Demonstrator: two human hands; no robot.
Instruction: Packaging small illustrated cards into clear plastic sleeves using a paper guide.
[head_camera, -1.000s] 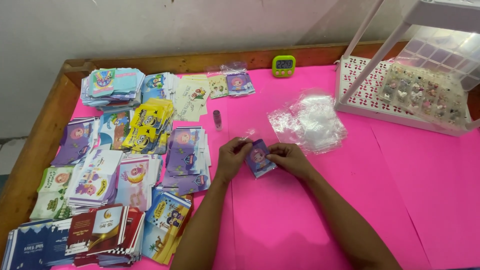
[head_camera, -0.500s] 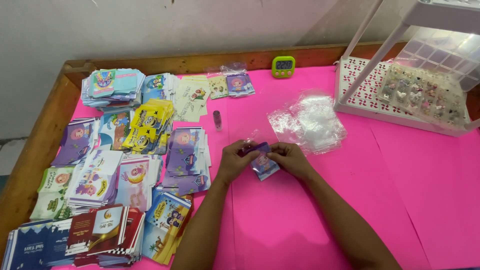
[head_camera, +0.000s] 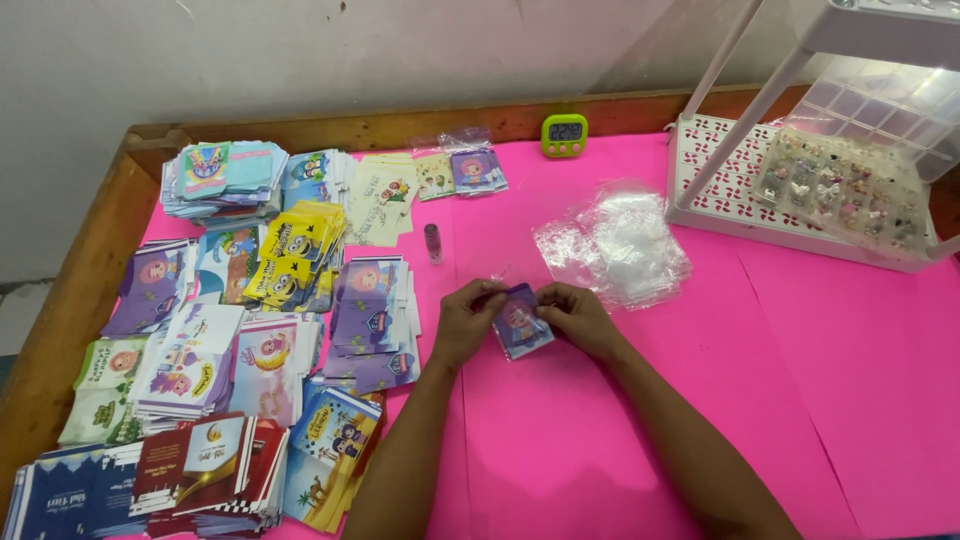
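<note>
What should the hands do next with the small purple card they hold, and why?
Probably slide the purple card fully into its clear sleeve. The left hand and right hand both pinch it at its top edge, above the pink table, and a pile of clear bags lies just beyond.

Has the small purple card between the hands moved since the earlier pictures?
No. The purple card remains between both hands, just below the small vial; it only tilts a little.
</note>
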